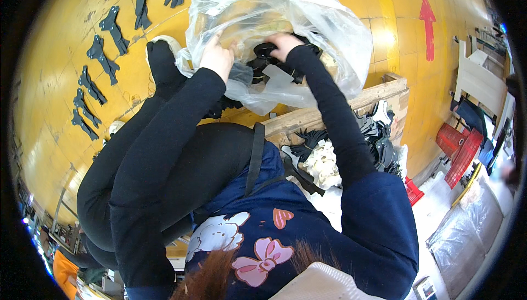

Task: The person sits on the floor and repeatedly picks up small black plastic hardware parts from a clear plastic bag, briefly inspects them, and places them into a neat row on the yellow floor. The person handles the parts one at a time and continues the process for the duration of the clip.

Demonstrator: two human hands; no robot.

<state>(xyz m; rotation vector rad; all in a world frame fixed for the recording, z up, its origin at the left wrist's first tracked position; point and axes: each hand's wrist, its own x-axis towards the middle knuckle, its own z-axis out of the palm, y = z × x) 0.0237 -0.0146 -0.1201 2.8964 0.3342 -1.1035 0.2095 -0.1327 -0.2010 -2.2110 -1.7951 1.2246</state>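
Note:
A big see-through plastic bag (343, 36) gapes wide in front of me, with black cut pieces (258, 69) and a pale translucent piece (277, 75) inside. My left hand (218, 58) is closed on the bag's near left side, the index finger pointing up along the film. Inside the mouth, my right hand (284, 45) has its fingers curled onto a black piece (265, 50); the fingertips are partly hidden among the dark parts.
Black shoe-upper-like pieces (113, 31) lie in a row on the yellow floor at left. A wooden box (357, 99) beside me holds black and white parts (323, 164). Red crates (458, 146) and a red floor arrow (427, 25) are at right.

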